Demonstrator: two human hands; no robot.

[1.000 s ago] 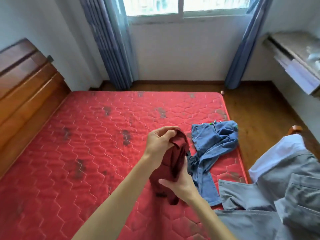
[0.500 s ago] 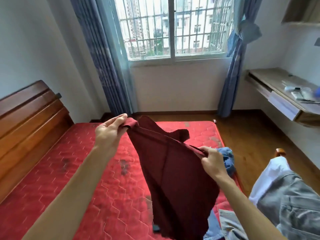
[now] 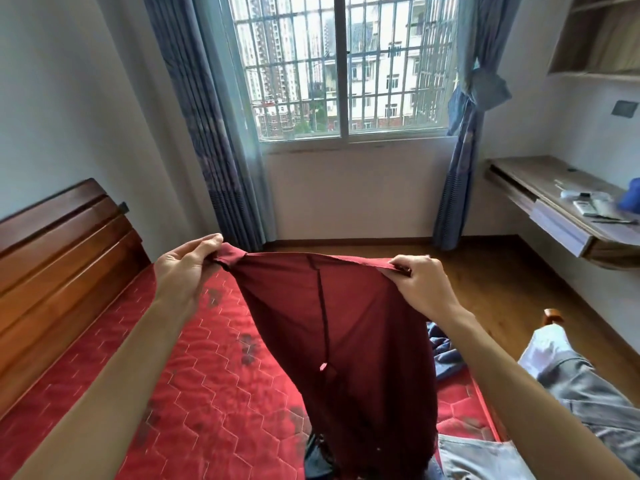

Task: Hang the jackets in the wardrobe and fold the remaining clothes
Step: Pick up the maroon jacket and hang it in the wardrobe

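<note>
A dark red garment (image 3: 349,334) hangs spread out in the air above the red mattress (image 3: 207,393). My left hand (image 3: 183,271) pinches its top left corner and my right hand (image 3: 420,284) grips its top right edge, so the upper hem is stretched between them. The cloth tapers downward and its lower end reaches the bottom of the view. Blue jeans (image 3: 446,351) lie on the mattress behind the garment, mostly hidden. A grey garment (image 3: 595,400) with a white one (image 3: 547,348) lies at the right.
A wooden headboard (image 3: 59,271) stands at the left. Ahead is a barred window (image 3: 346,67) with blue curtains (image 3: 221,150). A wall-mounted desk (image 3: 568,209) with small items is at the right, over a wooden floor (image 3: 502,282).
My hands lifted the bunched red garment off the mattress and drew apart, spreading it wide. The view tilted up toward the window.
</note>
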